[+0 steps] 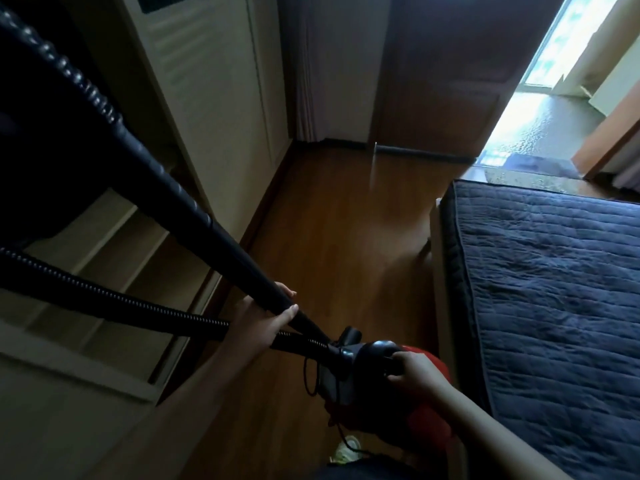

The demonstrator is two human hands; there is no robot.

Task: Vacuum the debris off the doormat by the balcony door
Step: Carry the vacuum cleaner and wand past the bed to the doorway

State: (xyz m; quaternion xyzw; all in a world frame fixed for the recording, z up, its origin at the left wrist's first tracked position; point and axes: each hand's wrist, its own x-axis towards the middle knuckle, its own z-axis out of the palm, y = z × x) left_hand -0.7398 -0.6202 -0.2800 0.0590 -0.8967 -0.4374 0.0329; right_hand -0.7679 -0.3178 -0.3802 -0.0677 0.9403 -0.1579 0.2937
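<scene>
A red and black vacuum cleaner point(426, 415) hangs low in front of me above the wooden floor. My right hand point(414, 372) grips its black handle. My left hand point(266, 318) holds the black rigid tube point(194, 209), which slants up towards the upper left. A ribbed black hose point(104, 292) loops off to the left. The dark doormat point(538, 166) lies far off by the bright balcony doorway at the upper right, beyond the bed.
A bed with a dark blue quilted cover point(547, 306) fills the right side. Cream wardrobe doors point(214, 98) line the left. A dark wooden door point(446, 71) stands open at the back. Bare wooden floor point(339, 220) runs between wardrobe and bed.
</scene>
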